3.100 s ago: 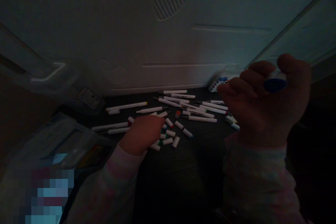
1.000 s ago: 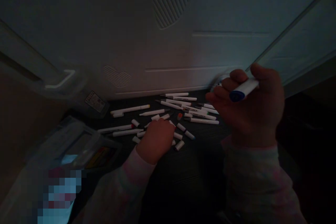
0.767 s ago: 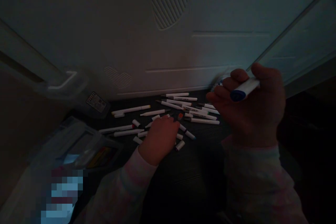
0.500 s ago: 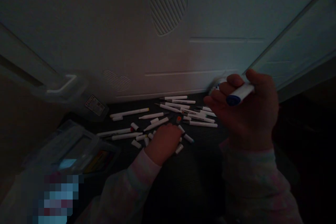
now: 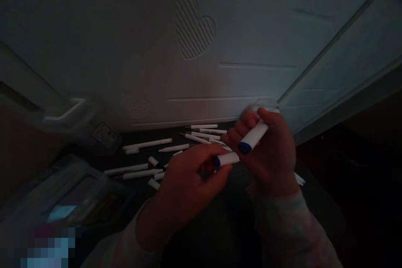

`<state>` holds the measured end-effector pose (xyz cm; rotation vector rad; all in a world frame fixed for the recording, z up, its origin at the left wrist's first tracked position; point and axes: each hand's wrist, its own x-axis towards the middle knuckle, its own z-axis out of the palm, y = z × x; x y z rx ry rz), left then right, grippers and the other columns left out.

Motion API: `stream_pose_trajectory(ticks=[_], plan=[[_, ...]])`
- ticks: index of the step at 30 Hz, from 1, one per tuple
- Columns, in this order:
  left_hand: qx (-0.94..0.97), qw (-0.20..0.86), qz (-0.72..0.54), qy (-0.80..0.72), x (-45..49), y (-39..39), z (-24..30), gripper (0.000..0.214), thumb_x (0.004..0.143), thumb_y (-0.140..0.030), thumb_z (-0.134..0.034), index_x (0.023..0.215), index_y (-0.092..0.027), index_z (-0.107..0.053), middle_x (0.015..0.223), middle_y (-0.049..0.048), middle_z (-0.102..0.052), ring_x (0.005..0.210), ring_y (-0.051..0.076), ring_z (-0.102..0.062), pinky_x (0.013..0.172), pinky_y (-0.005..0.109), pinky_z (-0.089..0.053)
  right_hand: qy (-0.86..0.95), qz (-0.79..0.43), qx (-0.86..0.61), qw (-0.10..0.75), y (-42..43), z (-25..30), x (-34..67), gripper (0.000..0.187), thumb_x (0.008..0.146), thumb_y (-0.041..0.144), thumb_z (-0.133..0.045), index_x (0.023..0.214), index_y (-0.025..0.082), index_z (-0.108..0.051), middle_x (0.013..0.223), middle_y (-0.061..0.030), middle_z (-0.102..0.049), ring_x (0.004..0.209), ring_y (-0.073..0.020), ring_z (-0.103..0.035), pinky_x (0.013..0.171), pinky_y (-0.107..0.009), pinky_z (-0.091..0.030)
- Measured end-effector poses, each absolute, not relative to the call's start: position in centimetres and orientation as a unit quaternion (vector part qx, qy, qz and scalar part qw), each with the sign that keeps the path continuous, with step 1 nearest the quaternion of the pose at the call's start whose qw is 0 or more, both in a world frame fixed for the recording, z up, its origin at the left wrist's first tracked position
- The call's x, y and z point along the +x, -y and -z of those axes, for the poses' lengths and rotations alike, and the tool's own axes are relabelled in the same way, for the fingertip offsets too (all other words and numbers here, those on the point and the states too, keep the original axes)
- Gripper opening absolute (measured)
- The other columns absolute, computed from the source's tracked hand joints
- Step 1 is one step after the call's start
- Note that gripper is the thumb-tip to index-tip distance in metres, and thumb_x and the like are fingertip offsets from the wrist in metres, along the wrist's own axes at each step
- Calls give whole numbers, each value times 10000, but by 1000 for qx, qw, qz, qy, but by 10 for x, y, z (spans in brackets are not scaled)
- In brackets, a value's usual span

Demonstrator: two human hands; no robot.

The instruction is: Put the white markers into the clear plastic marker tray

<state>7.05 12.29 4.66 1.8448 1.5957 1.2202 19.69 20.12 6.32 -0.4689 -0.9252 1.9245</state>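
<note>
Between the thumb and fingers of my left hand (image 5: 188, 184) is a white marker cap (image 5: 228, 158) with a dark blue end. My right hand (image 5: 273, 150) is curled around a white marker (image 5: 253, 136), its dark blue end pointing down toward my left hand. The two hands are close together, and the cap's white end is near my right palm; whether they touch I cannot tell. Behind them, several white markers (image 5: 147, 144) lie on the dark surface, some uncapped with pointed tips. A few loose caps (image 5: 153, 184) lie left of my left hand, which hides others.
A pale panel (image 5: 150, 50) with raised striped hearts rises behind the markers. At the left stand a clear plastic container (image 5: 105, 136) with a label and an open clear case (image 5: 75, 176). More marker ends (image 5: 300, 179) show right of my right wrist. The light is dim.
My left hand has come up from the pile of caps, now pinching a blue-ended cap, and moved right toward my right hand. My right hand, still holding its marker, has moved left and lower.
</note>
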Motion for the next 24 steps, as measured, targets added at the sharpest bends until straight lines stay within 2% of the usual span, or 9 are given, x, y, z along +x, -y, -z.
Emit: stream_pose_trajectory(ticks=[9, 18, 24], plan=[[640, 104, -434, -626, 72, -106, -57, 207, 732, -271, -548, 920, -240, -629, 668, -25, -612, 555, 116, -528, 593, 221, -439, 355, -817, -207, 405, -189, -52, 170, 279, 746, 380, -500, 545, 192, -456, 415, 71, -214, 394, -74, -269, 415, -193, -302], [649, 72, -415, -633, 70, -108, -57, 182, 735, -239, -531, 904, -241, -601, 614, -42, -559, 504, 103, -483, 584, 216, -429, 330, -831, -211, 394, -189, -49, 166, 281, 756, 372, -484, 545, 187, -462, 410, 74, -212, 381, -69, -253, 410, -186, -304], [637, 82, -369, -672, 49, -117, -54, 136, 707, -230, -544, 835, -248, -585, 598, -55, -543, 501, 103, -492, 552, 213, -404, 367, -808, -192, 419, -194, -41, 167, 287, 774, 325, -485, 534, 167, -492, 417, 55, -303, 431, -73, -297, 448, -198, -293]])
